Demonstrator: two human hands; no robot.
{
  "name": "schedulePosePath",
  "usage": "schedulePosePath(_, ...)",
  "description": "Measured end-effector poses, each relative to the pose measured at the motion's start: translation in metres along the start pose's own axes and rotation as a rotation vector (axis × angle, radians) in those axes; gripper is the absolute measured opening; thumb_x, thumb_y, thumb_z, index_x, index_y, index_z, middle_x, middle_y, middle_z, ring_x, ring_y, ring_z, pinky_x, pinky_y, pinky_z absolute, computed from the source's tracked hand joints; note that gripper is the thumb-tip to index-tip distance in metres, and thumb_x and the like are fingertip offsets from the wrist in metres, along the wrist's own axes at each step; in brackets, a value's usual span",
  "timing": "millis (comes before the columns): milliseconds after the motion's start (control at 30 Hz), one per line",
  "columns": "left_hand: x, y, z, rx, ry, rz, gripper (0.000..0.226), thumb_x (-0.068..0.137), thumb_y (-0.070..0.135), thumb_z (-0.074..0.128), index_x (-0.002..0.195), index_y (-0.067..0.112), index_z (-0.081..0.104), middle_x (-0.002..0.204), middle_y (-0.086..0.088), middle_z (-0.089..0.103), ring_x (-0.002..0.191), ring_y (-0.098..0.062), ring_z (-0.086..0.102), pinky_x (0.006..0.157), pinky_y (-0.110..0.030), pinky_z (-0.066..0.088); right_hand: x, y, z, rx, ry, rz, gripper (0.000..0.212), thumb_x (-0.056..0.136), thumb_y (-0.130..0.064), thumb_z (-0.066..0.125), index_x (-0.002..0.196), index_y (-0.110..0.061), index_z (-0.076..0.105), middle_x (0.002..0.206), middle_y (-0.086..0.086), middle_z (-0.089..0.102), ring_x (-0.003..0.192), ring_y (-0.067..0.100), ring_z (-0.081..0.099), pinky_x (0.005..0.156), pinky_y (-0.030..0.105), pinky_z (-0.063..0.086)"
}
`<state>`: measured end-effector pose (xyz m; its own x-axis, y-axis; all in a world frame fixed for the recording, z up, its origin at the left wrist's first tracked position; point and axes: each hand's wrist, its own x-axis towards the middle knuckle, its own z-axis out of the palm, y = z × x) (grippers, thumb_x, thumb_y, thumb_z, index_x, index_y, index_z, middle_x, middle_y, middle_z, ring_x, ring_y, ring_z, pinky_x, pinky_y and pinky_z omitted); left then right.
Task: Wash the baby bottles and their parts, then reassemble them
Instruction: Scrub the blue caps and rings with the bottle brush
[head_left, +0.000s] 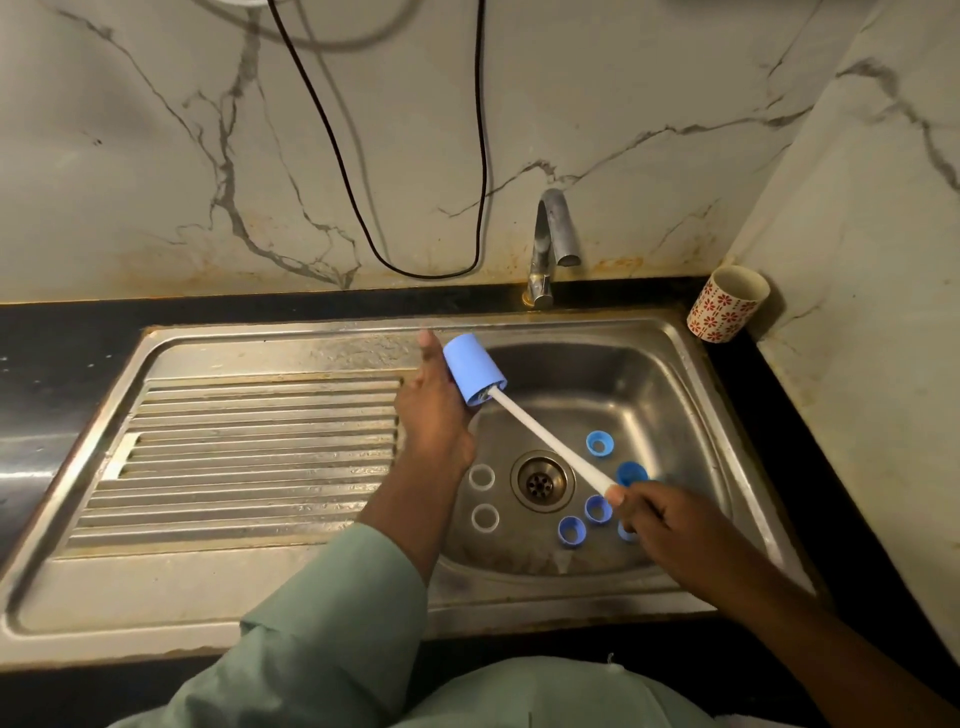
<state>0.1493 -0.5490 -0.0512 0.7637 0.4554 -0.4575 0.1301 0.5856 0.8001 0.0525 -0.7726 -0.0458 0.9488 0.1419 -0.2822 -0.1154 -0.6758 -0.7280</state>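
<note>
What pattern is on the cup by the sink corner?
Red flower motifs on white, on the cup; head view.

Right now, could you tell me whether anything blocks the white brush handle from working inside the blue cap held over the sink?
Nothing visible does. The white brush handle already enters the open end of the blue cylindrical cap, gripped by the left hand; the right hand holds the handle's far end.
</note>
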Motion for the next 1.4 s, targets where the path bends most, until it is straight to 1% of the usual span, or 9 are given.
schedulePosePath(167, -0.011, -0.006, 0.003, 0.101, -0.067, -0.098, 0.069, 0.075, 0.07, 0.061, 0.115, 0.014, 0.061, 0.11, -0.015, 0.068, 0.097, -0.03, 0.07, 0.081, -0.042, 0.062, 0.01, 0.002, 0.004, -0.231, 0.042, 0.018, 0.041, 0.096, -0.047, 0.046, 0.069, -0.017, 0.056, 0.066, 0.004, 0.065, 0.061, 0.016, 0.062, 0.067, 0.039, 0.054)
schedulePosePath(367, 0.002, -0.003, 0.003, -0.076, -0.125, -0.171, 0.052, 0.088, 0.037, 0.072, 0.124, 0.001, 0.058, 0.104, -0.013, 0.064, 0.089, -0.023, 0.065, 0.088, -0.042, 0.06, -0.01, 0.007, 0.003, -0.032, -0.069, 0.048, 0.03, 0.095, -0.041, 0.052, 0.083, -0.017, 0.067, 0.046, -0.011, 0.049, 0.041, 0.0, 0.041, 0.046, 0.017, 0.032)
schedulePosePath(533, 0.026, 0.012, -0.008, -0.138, 0.018, -0.114, 0.053, 0.091, 0.044, 0.067, 0.127, 0.012, 0.049, 0.104, -0.011, 0.061, 0.081, -0.019, 0.065, 0.063, -0.028, 0.059, -0.032, 0.013, -0.015, 0.181, -0.046, 0.126, 0.031, 0.093, -0.044, 0.048, 0.093, -0.021, 0.068, 0.05, -0.004, 0.049, 0.042, 0.003, 0.042, 0.047, 0.025, 0.036)
schedulePosePath(667, 0.019, 0.003, -0.003, -0.084, -0.088, -0.079, 0.057, 0.085, 0.039, 0.072, 0.13, 0.011, 0.051, 0.116, -0.014, 0.066, 0.092, -0.023, 0.072, 0.069, -0.03, 0.059, -0.023, -0.013, -0.003, 0.244, -0.082, 0.024, 0.036, 0.096, -0.028, 0.051, 0.108, -0.062, 0.053, 0.063, -0.006, 0.058, 0.046, 0.01, 0.05, 0.047, 0.028, 0.048)
schedulePosePath(800, 0.013, -0.011, 0.0, -0.193, -0.113, -0.098, 0.045, 0.089, 0.032, 0.071, 0.124, 0.005, 0.063, 0.118, -0.018, 0.07, 0.104, -0.028, 0.071, 0.077, -0.036, 0.062, -0.011, -0.032, 0.009, 0.117, -0.099, -0.027, 0.046, 0.099, -0.03, 0.047, 0.105, -0.074, 0.036, 0.062, -0.014, 0.059, 0.044, 0.007, 0.051, 0.046, 0.033, 0.054)
schedulePosePath(1000, 0.01, -0.012, 0.001, -0.14, 0.009, -0.086, 0.036, 0.097, 0.043, 0.06, 0.109, 0.01, 0.064, 0.099, -0.011, 0.071, 0.083, -0.02, 0.071, 0.078, -0.04, 0.063, -0.003, -0.045, 0.021, -0.134, -0.071, -0.095, 0.041, 0.1, -0.034, 0.042, 0.141, -0.041, 0.041, 0.079, -0.003, 0.064, 0.056, 0.004, 0.055, 0.06, 0.023, 0.052)
schedulePosePath(1100, 0.021, 0.008, 0.002, -0.271, 0.17, -0.072, 0.038, 0.098, 0.043, 0.059, 0.115, 0.009, 0.06, 0.111, -0.015, 0.07, 0.092, -0.025, 0.072, 0.079, -0.041, 0.063, -0.014, -0.047, 0.026, -0.167, -0.081, -0.126, 0.041, 0.101, -0.032, 0.042, 0.142, -0.036, 0.042, 0.081, -0.006, 0.064, 0.064, -0.002, 0.057, 0.059, 0.014, 0.046)
schedulePosePath(1267, 0.002, -0.006, 0.02, -0.087, 0.064, -0.049, 0.046, 0.091, 0.05, 0.063, 0.118, 0.014, 0.057, 0.109, -0.013, 0.068, 0.096, -0.027, 0.07, 0.087, -0.048, 0.061, 0.002, -0.068, 0.024, -0.074, 0.008, -0.095, 0.042, 0.102, -0.028, 0.042, 0.144, -0.024, 0.042, 0.087, -0.006, 0.061, 0.081, 0.011, 0.062, 0.077, 0.026, 0.052)
schedulePosePath(1400, 0.016, 0.013, 0.016, -0.278, 0.084, -0.058, 0.058, 0.082, 0.038, 0.079, 0.126, 0.018, 0.047, 0.111, -0.012, 0.066, 0.092, -0.026, 0.072, 0.08, -0.046, 0.063, -0.021, -0.06, 0.018, -0.098, -0.035, -0.133, 0.036, 0.101, -0.032, 0.043, 0.136, -0.03, 0.048, 0.069, -0.006, 0.06, 0.059, -0.003, 0.057, 0.055, 0.013, 0.046)
